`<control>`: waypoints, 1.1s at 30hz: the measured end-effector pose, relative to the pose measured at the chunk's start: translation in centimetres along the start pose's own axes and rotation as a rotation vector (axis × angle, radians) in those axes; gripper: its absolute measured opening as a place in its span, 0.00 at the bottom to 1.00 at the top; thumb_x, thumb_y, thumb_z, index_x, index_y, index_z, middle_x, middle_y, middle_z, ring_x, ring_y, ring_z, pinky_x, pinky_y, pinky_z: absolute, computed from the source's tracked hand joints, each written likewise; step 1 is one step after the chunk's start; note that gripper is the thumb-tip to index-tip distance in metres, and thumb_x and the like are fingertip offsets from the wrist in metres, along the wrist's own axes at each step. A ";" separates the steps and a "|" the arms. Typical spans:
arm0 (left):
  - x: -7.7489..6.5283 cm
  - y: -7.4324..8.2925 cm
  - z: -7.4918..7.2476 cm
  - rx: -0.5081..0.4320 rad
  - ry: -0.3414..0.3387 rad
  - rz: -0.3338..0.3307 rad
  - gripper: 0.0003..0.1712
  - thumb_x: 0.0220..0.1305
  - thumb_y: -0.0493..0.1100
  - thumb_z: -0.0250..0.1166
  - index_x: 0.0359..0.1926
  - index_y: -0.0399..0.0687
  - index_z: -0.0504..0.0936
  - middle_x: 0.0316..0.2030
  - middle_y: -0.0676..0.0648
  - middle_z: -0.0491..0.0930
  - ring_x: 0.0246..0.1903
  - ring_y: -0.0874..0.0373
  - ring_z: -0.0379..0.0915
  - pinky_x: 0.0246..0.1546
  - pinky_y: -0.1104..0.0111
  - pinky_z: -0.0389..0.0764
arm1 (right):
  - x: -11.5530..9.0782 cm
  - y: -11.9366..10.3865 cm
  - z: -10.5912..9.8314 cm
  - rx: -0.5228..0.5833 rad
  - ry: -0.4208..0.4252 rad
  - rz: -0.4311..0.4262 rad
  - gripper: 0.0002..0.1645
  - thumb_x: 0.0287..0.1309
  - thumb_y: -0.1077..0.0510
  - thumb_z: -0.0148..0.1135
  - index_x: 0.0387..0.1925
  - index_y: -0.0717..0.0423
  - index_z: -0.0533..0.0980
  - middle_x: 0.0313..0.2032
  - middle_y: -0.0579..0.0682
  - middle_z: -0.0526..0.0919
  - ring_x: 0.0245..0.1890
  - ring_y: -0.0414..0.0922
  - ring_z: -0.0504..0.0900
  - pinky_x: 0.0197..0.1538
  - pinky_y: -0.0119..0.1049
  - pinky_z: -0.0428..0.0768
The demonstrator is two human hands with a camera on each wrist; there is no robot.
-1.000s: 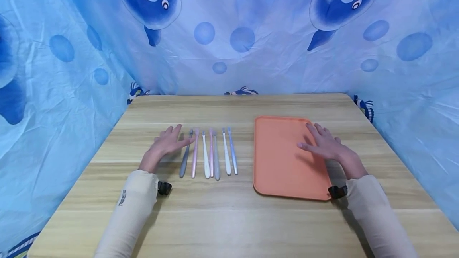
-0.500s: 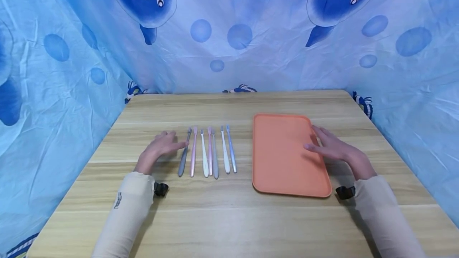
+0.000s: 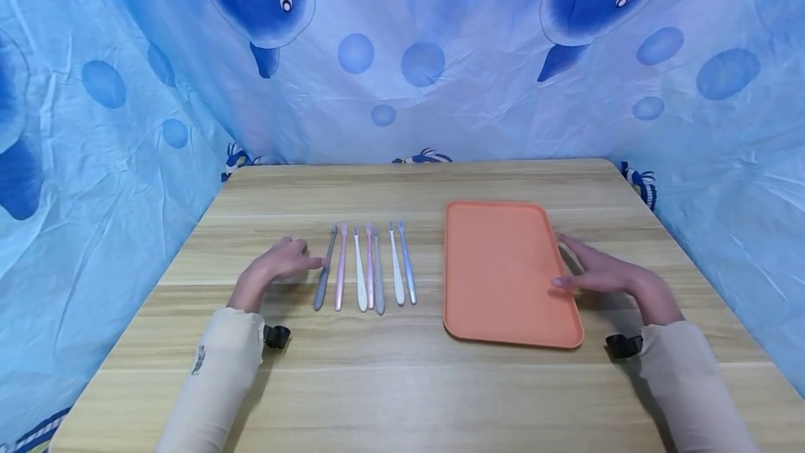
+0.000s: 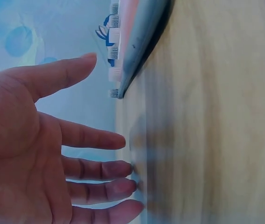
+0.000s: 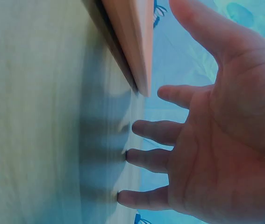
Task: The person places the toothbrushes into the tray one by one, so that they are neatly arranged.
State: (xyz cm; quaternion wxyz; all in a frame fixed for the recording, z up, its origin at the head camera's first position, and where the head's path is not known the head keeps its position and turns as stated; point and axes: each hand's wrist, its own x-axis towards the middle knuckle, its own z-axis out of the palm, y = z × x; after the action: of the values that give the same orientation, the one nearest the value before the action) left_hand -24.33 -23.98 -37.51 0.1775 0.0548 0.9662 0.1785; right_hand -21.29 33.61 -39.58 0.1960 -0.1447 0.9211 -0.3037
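Person wears long sleeves on both arms, pale cream, close-fitting. Left sleeve [image 3: 210, 386] carries a small dark marking [image 3: 199, 360] toward its outer side, a little way from the cuff; too small to read. Right sleeve [image 3: 694, 390] is of similar pale cloth, lightly creased. A small black block [image 3: 277, 337] juts from the inner side of the left cuff; a second black block [image 3: 624, 347] sits likewise at the right. Left hand [image 3: 278, 264] and right hand [image 3: 602, 275] are bare; palm creases show in both wrist views.
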 end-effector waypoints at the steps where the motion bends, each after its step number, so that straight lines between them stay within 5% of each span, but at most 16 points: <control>1: -0.1 0.0 0.1 -0.008 -0.004 0.001 0.37 0.67 0.63 0.59 0.53 0.29 0.78 0.46 0.33 0.76 0.39 0.47 0.73 0.35 0.62 0.79 | -0.1 0.1 0.0 0.011 -0.007 -0.009 0.63 0.60 0.43 0.67 0.79 0.63 0.39 0.77 0.74 0.41 0.75 0.75 0.44 0.70 0.79 0.51; 5: -0.5 0.1 0.2 -0.077 -0.045 0.002 0.32 0.68 0.60 0.60 0.47 0.32 0.78 0.32 0.43 0.74 0.28 0.54 0.69 0.26 0.68 0.74 | -0.5 0.3 -0.2 0.043 -0.038 -0.021 0.65 0.56 0.46 0.71 0.79 0.60 0.39 0.77 0.73 0.41 0.75 0.75 0.43 0.68 0.81 0.50; 11: -0.9 0.1 0.2 -0.173 -0.123 -0.050 0.30 0.69 0.60 0.59 0.53 0.37 0.73 0.21 0.52 0.62 0.21 0.59 0.59 0.24 0.69 0.74 | -0.7 0.6 -0.5 0.054 -0.070 -0.032 0.70 0.49 0.48 0.76 0.79 0.62 0.41 0.77 0.74 0.40 0.74 0.77 0.39 0.68 0.81 0.47; 18: -1.2 0.2 0.4 -0.238 -0.161 -0.092 0.29 0.69 0.57 0.60 0.58 0.40 0.68 0.31 0.44 0.69 0.24 0.55 0.67 0.25 0.66 0.82 | -0.5 0.7 -0.9 0.040 -0.111 -0.026 0.72 0.42 0.49 0.81 0.78 0.63 0.44 0.76 0.74 0.41 0.73 0.78 0.40 0.67 0.82 0.50; 33: -0.9 0.0 0.7 -0.246 -0.166 -0.070 0.33 0.68 0.54 0.62 0.65 0.40 0.64 0.25 0.46 0.69 0.20 0.56 0.68 0.21 0.68 0.82 | 0.0 0.4 -1.3 0.009 -0.143 0.037 0.75 0.40 0.48 0.83 0.79 0.60 0.43 0.76 0.74 0.40 0.73 0.77 0.41 0.68 0.81 0.49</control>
State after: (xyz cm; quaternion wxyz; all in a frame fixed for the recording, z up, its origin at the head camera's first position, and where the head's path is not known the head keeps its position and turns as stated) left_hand -23.29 -23.92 -37.84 0.2682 0.0137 0.9203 0.2844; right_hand -21.98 34.57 -38.90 0.2675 -0.1481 0.9058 -0.2932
